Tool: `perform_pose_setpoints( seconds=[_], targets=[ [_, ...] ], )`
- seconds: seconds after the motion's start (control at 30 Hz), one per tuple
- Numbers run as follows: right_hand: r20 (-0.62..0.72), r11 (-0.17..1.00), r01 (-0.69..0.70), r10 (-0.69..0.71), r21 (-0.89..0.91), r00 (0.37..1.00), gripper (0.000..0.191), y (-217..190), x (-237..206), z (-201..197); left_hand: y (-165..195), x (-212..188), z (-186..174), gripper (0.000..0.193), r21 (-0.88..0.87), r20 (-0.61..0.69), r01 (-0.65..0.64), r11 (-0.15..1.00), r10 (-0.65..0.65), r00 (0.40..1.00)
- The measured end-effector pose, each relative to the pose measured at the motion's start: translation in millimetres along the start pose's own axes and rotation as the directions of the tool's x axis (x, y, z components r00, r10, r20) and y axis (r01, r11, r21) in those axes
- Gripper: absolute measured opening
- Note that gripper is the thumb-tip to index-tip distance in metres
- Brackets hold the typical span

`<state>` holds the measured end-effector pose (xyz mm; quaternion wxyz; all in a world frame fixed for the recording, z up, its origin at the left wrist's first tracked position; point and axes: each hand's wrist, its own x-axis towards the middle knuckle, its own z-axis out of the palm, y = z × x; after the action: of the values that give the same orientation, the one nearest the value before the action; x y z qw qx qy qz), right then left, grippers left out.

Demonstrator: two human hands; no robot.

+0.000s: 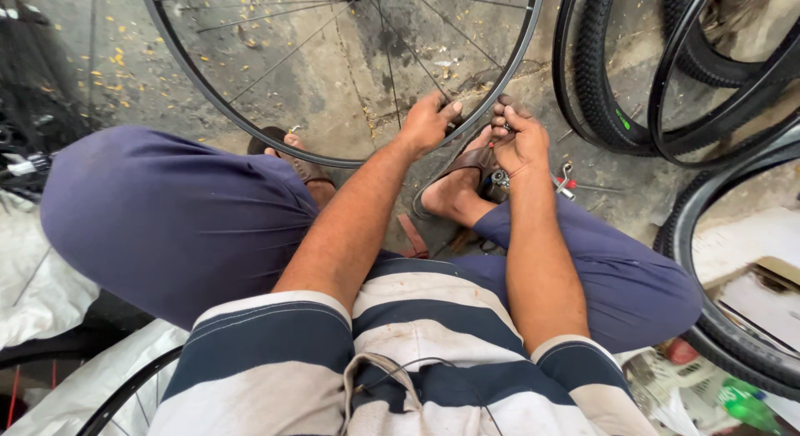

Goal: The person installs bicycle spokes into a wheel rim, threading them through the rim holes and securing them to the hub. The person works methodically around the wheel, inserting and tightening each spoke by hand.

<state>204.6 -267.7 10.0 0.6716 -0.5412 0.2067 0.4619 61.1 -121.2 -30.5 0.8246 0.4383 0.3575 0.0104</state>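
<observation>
our left hand (427,123) clasps the lower rim of the spoked bicycle wheel (250,127), which stands on the concrete floor (350,86) before our sandalled feet; our right hand (520,141), fingers clenched, pinches at that rim; spare tyres (608,111) lean rightward.

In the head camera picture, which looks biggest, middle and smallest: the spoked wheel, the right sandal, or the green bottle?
1. Spoked wheel, by far the largest.
2. Right sandal, partly hidden by the foot.
3. Green bottle, though it is cut off and nearer the camera, so the last two are unsure.
</observation>
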Motion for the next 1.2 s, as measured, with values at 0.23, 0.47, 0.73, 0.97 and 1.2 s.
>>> perform_pose_setpoints(
  seconds=[0.23,0.47,0.73,0.97,1.2],
  targets=[
    [0.039,0.993,0.076,-0.073,-0.091,0.997,0.015,12.3,-2.2,-24.6,-16.2,1.2,3.7,0.028,0.160,-0.078,-0.013,0.987,0.026,0.997],
    [0.056,0.996,0.064,-0.060,-0.069,0.997,0.010,20.4,-7.7,-23.2,-16.1,0.4,2.4,0.030,0.171,-0.090,0.050,0.984,-0.035,0.995],
    [-0.111,0.970,0.029,-0.057,-0.240,0.992,0.015,42.4,-10.5,-19.3,-18.2,6.3,2.4,0.031,0.187,-0.104,0.017,0.982,0.002,0.995],
    [-0.153,0.979,0.029,-0.060,-0.200,0.986,0.018,43.6,-14.6,-10.1,-12.6,10.5,1.8,0.031,0.193,-0.101,0.045,0.980,-0.026,0.995],
    [-0.021,0.938,0.188,-0.203,-0.290,0.979,0.017,54.0,-2.1,-9.6,-9.5,13.0,2.1,0.032,0.181,-0.096,0.023,0.983,-0.006,0.995]
  ],
)
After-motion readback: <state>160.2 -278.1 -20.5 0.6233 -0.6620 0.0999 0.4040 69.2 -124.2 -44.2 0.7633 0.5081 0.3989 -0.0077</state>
